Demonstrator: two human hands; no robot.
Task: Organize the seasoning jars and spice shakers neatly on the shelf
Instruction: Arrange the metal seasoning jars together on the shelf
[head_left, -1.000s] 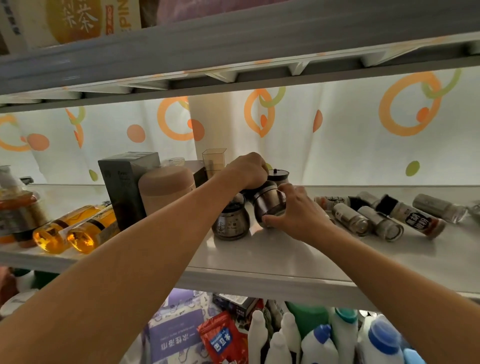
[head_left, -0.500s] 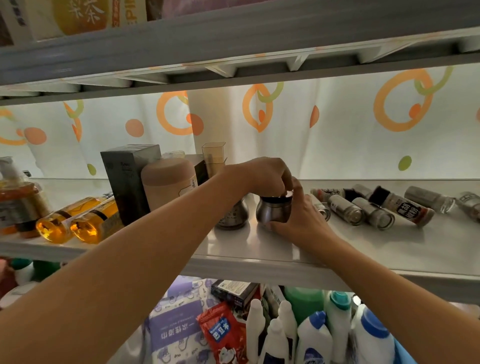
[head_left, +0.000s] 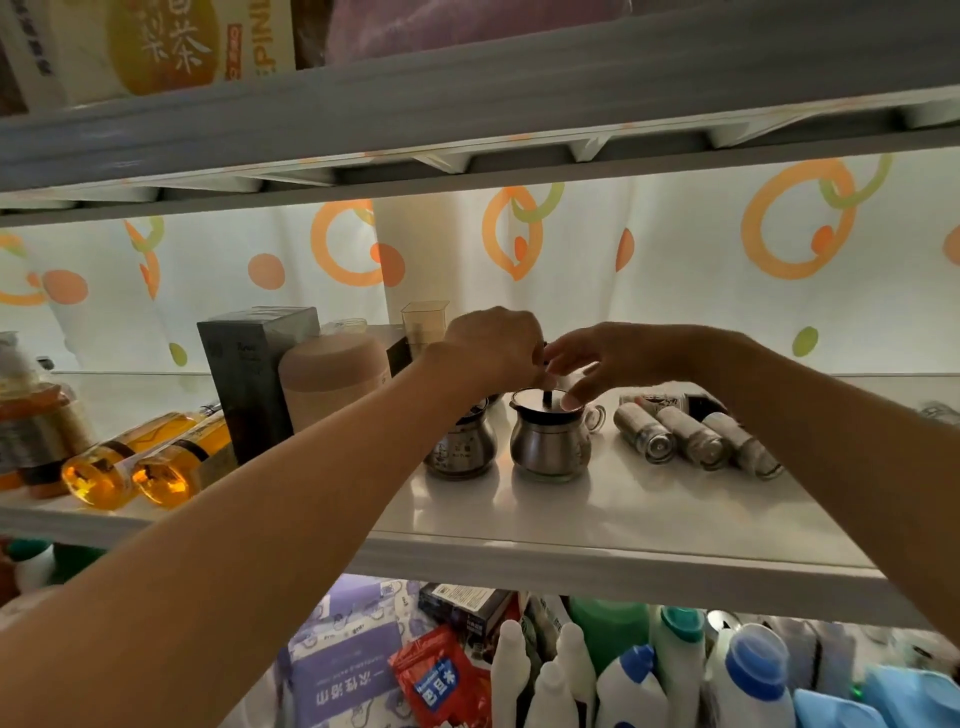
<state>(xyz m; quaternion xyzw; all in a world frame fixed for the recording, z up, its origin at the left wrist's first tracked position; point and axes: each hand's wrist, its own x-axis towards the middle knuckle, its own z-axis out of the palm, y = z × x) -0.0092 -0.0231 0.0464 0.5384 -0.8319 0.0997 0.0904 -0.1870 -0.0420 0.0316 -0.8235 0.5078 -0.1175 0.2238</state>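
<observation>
Reaching onto the glossy white shelf, I have both hands over the pot-bellied steel jar, which stands upright near the shelf's middle, brushed metal above a clear base; my right hand is spread loose, one fingertip resting on the flat lid; my left hand is curled just above a thin dark stem rising from that lid, though I cannot tell whether it grips it; a darker patterned jar sits just beside on the left; three cylindrical metallic shakers lie on their sides to the right
</observation>
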